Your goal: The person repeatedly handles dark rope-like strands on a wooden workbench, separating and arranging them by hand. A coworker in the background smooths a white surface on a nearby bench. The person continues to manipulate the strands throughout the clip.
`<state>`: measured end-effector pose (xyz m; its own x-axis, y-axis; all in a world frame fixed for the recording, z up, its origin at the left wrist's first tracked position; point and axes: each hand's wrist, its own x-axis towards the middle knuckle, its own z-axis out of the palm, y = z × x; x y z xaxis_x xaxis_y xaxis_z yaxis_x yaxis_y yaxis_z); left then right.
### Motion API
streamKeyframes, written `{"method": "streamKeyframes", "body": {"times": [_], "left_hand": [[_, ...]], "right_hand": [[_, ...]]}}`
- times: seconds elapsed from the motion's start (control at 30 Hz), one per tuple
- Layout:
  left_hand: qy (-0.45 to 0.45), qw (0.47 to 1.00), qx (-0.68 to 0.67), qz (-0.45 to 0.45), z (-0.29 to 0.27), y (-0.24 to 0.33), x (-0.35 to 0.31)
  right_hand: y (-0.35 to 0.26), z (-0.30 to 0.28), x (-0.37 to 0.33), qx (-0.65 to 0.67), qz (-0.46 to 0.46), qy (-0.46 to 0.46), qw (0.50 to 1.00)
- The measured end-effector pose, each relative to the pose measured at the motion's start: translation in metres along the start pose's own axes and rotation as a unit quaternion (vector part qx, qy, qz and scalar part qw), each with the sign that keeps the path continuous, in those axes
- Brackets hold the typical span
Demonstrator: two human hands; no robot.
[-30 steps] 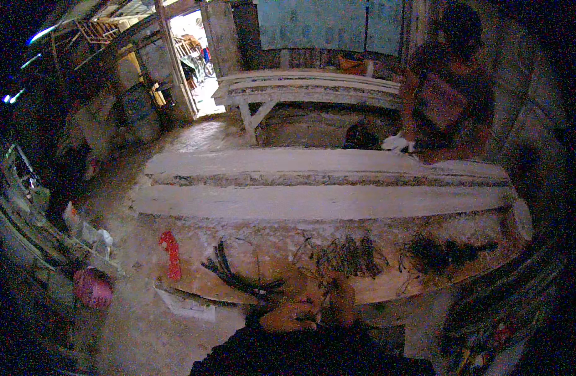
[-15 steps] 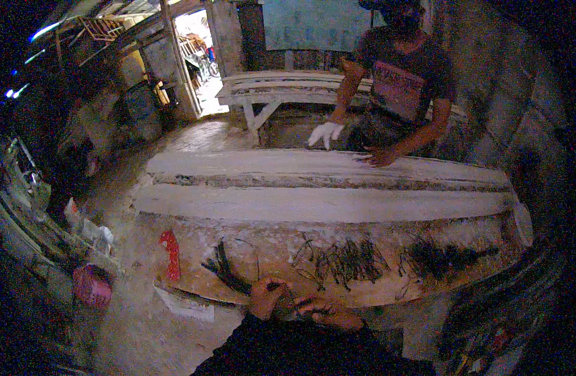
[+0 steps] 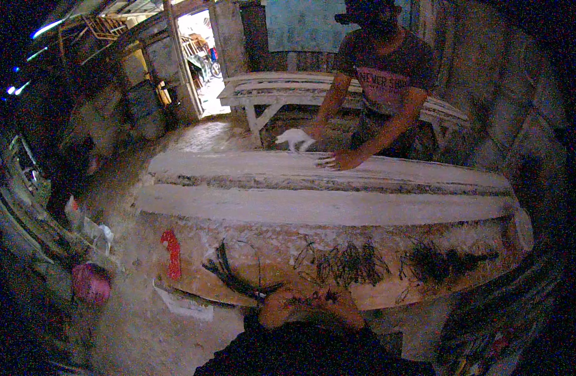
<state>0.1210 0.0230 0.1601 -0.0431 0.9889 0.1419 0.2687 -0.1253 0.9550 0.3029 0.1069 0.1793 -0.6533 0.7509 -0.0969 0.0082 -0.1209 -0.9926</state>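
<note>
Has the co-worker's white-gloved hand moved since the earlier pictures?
Yes: the white-gloved hand has moved left along the edge of the far pale board, nearer the bright doorway.

Workshop, dim and shed-like. Long table (image 3: pixel 325 205), whitish and scuffed, dark strands (image 3: pixel 353 262) laid in bunches; second bench (image 3: pixel 278 94) behind; person (image 3: pixel 388 66) leaning at far side; rough floor (image 3: pixel 134 332); bright doorway (image 3: pixel 199 69).

the near board (image 3: pixel 378 297) looks like brown wood, matt and worn, with chalky patches. beyond it, pale planks (image 3: pixel 325 203) look dusty and matt. the long dark strands (image 3: pixel 224 269) look fairly smooth, their material unclear; a black tangle (image 3: pixel 357 263) looks rough and wiry. the co-worker's white glove (image 3: pixel 294 138) looks like matt cloth.
</note>
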Motion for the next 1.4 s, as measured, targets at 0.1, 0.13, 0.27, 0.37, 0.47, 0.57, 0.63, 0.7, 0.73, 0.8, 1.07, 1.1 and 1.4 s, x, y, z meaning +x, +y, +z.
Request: {"method": "streamKeyframes", "body": {"times": [0.1,0.13,0.27,0.37,0.47,0.57,0.63,0.7,0.73,0.8,1.07,1.1,1.4], "left_hand": [[0.004,0.998,-0.038,0.046,0.009,0.002,0.003],[-0.059,0.996,0.043,0.045,0.012,0.0,0.003],[-0.153,0.972,0.147,0.101,0.027,-0.013,0.003],[-0.154,0.984,0.049,0.072,0.031,-0.023,0.002],[-0.126,0.989,0.019,0.071,0.026,-0.029,0.002],[-0.093,0.995,-0.018,0.033,0.012,-0.028,0.001],[-0.077,0.995,-0.055,-0.018,-0.003,-0.023,0.001],[-0.058,0.992,-0.09,-0.068,-0.018,-0.015,0.001],[-0.027,0.997,-0.041,-0.062,-0.025,-0.01,0.001],[0.035,0.996,0.056,-0.052,-0.037,-0.002,0.002],[0.023,0.994,0.02,-0.106,-0.015,-0.032,-0.006],[-0.005,0.994,0.021,-0.108,-0.008,-0.039,-0.006],[-0.109,0.953,0.127,-0.252,0.04,-0.022,0.0]], "right_hand": [[0.001,0.003,0.006,-0.02,-0.04,0.045,0.998],[0.002,0.004,0.008,-0.034,-0.059,0.068,0.995],[0.007,0.004,0.012,-0.135,-0.148,0.168,0.965],[0.01,0.003,0.016,-0.197,-0.197,0.209,0.937],[0.008,0.002,0.021,-0.176,-0.135,0.203,0.954],[0.0,-0.001,0.023,-0.153,-0.149,0.14,0.967],[-0.008,-0.007,0.017,-0.032,-0.148,0.055,0.987],[-0.012,-0.012,0.014,-0.04,-0.073,0.01,0.996],[-0.013,-0.015,0.013,-0.11,0.003,0.009,0.994],[-0.009,-0.018,0.013,-0.149,0.065,0.006,0.987],[0.015,-0.001,0.014,0.126,0.015,0.13,0.983],[0.015,-0.002,0.015,0.123,0.052,0.166,0.977],[0.035,-0.024,0.026,0.182,-0.033,0.231,0.955]]}}
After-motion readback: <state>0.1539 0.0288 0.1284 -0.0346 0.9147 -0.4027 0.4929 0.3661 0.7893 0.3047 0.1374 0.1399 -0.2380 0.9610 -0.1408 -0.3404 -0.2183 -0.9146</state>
